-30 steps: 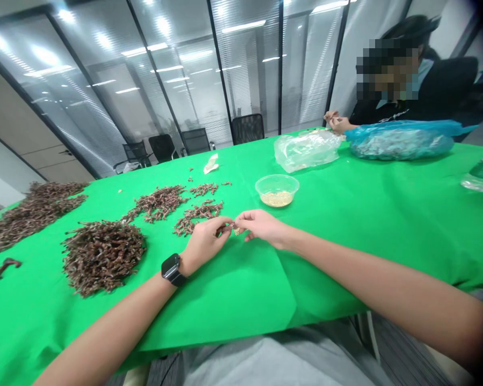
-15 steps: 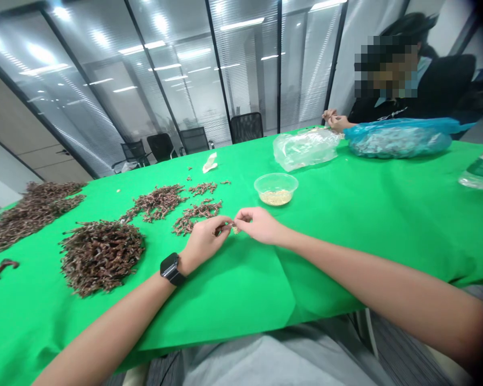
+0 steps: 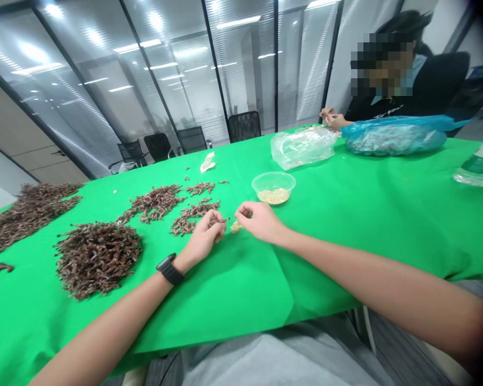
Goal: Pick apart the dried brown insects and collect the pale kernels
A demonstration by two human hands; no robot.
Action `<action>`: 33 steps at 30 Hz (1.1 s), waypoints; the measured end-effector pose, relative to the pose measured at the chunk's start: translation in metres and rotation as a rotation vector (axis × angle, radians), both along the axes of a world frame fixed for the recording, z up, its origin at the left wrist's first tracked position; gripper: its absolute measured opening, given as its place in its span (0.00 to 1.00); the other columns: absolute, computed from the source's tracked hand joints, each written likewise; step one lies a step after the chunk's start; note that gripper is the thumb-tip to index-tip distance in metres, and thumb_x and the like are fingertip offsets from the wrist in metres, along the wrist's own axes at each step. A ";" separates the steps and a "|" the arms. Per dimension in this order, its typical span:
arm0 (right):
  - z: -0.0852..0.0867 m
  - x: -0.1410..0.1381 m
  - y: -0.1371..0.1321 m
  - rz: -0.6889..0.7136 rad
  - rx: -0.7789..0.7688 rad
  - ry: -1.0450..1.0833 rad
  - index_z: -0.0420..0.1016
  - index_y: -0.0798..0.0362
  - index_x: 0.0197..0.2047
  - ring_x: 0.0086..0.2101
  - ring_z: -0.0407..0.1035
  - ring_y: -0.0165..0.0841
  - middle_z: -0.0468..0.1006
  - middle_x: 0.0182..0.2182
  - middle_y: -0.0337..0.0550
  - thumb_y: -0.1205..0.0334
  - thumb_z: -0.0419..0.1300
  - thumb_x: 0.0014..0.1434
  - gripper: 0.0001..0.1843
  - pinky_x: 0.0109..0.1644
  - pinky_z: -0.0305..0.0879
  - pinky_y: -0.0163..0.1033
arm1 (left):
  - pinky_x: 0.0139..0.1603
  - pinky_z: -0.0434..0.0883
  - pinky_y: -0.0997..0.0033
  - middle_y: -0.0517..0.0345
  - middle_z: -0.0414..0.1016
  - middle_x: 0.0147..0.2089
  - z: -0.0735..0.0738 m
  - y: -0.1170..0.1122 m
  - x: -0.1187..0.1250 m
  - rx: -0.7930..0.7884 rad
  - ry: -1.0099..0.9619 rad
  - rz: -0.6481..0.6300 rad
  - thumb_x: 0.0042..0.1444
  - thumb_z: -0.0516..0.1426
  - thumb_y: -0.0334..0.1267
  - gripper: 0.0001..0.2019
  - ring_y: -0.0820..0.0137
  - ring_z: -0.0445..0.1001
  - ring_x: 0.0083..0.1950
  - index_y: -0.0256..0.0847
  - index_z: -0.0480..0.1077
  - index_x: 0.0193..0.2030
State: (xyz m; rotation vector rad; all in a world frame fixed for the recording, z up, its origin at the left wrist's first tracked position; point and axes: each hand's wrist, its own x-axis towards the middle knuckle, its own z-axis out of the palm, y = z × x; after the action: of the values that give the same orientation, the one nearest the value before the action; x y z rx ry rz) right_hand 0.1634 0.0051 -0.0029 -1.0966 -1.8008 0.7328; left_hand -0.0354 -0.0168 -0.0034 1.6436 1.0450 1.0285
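Observation:
My left hand, with a black watch on the wrist, is closed in a pinch. A brown, knobbly dried twig sticks out from its fingertips. To the right, my right hand has thumb and forefinger pressed together; whatever they pinch is too small to make out. Under the right fingertips lies a little heap of pale yellow grains on the green cloth. Just behind that hand stands a clear plastic bowl with similar grains in its bottom. A loose cluster of twigs lies behind my left hand.
Left of my arm sits a large round pile of twigs. More heaps lie behind it and at far left. A clear bag, blue bag and bottle stand right. Across the table, a co-worker's hands are together.
My hands have drawn apart: the left has moved left and turned, the twig in its fingers. The heap of grains under my right hand shows more plainly.

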 end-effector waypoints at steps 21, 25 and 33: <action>0.006 0.001 -0.007 0.040 0.122 0.024 0.80 0.57 0.31 0.26 0.69 0.27 0.80 0.25 0.39 0.67 0.61 0.58 0.06 0.33 0.61 0.33 | 0.27 0.68 0.75 0.55 0.78 0.39 -0.002 0.006 0.004 0.017 0.124 -0.036 0.65 0.56 0.47 0.17 0.78 0.68 0.23 0.36 0.69 0.51; 0.006 0.001 -0.008 0.088 0.131 0.003 0.79 0.56 0.31 0.26 0.69 0.27 0.81 0.25 0.39 0.66 0.61 0.59 0.07 0.33 0.61 0.33 | 0.26 0.67 0.76 0.52 0.80 0.42 -0.002 0.005 0.004 0.034 0.166 -0.088 0.67 0.55 0.48 0.16 0.79 0.69 0.23 0.36 0.69 0.52; 0.003 0.002 -0.005 0.082 0.165 -0.083 0.81 0.56 0.33 0.27 0.69 0.28 0.82 0.26 0.40 0.63 0.61 0.62 0.09 0.34 0.60 0.34 | 0.23 0.64 0.78 0.53 0.80 0.40 0.000 0.001 0.005 0.034 0.200 -0.100 0.65 0.57 0.50 0.18 0.80 0.67 0.21 0.36 0.71 0.50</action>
State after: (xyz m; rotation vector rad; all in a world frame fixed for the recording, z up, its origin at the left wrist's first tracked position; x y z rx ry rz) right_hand 0.1653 -0.0003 -0.0003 -0.9614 -1.9492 0.5817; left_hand -0.0307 -0.0160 -0.0031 1.8363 1.0675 0.8323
